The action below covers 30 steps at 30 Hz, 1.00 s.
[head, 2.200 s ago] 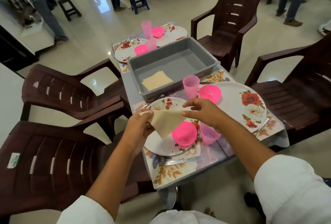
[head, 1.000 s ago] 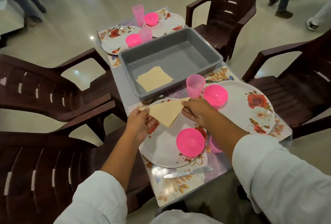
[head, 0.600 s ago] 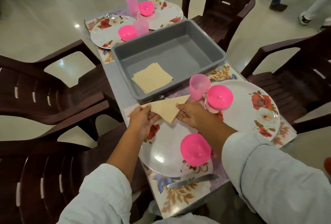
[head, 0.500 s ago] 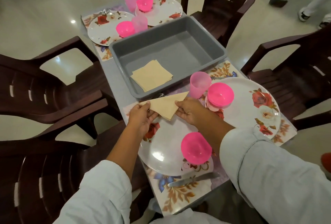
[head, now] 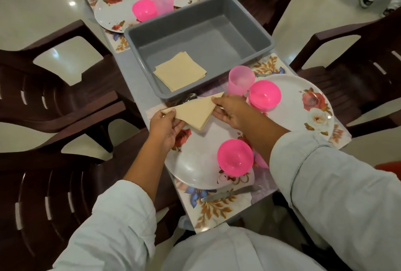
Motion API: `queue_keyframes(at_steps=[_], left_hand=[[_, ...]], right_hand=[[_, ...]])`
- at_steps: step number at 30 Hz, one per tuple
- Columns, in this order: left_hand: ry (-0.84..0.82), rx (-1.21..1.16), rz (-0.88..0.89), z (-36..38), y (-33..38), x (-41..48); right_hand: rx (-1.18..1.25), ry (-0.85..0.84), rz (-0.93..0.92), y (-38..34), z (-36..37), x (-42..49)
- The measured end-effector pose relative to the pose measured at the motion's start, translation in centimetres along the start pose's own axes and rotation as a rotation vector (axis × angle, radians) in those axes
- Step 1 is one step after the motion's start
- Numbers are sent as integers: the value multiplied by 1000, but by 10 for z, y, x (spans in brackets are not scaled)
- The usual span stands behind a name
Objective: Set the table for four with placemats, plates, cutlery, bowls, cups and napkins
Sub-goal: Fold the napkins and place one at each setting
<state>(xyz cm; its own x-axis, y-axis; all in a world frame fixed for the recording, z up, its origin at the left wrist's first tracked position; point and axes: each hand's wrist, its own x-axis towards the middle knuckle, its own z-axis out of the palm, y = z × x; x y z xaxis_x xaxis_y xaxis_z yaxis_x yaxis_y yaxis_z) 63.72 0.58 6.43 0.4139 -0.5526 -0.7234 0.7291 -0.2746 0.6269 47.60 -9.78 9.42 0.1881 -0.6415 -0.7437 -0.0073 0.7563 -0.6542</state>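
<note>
**A:** The left hand [head: 166, 128] is pinched on the left corner of the folded napkin [head: 194, 112]. The napkin is held just over the far edge of the near plate [head: 195, 168], in front of the grey tub [head: 208, 40]. Its right corner is gripped by the right hand [head: 233, 111]. So the hands are kept apart, with the triangle stretched between them. It doesn't look like it's been set down yet.

**B:** yeah, and the fold could be lost the second one corner is let go. It's thin paper in several layers, and nothing's been pressed flat. If it's dropped rather than laid, it'd probably be sprung open on the plate.

**A:** More trouble can be expected further right. The near bowl [head: 235, 158] is sat just beside that forearm, so it could be caught by the sleeve and dragged. The pink cup [head: 241, 82] is stood just behind the right hand, with another bowl [head: 264, 95] next to it. With one quick pull-back, the cup could be tipped over.
</note>
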Motion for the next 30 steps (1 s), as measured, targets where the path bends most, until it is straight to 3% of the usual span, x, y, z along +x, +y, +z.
queue_keyframes(at_steps=[10, 19, 25, 30], left_hand=[[8, 14, 49, -19, -16, -44], [-134, 25, 68, -51, -65, -120], [-245, 275, 147, -65, -88, -156], [-370, 673, 109, -59, -98, -169]], right_hand=[[-70, -113, -91, 17, -11, -49], [-31, -246, -34, 70, -56, -121], [-436, -323, -156, 123, -108, -147], [-373, -318, -264, 151, -115, -157]])
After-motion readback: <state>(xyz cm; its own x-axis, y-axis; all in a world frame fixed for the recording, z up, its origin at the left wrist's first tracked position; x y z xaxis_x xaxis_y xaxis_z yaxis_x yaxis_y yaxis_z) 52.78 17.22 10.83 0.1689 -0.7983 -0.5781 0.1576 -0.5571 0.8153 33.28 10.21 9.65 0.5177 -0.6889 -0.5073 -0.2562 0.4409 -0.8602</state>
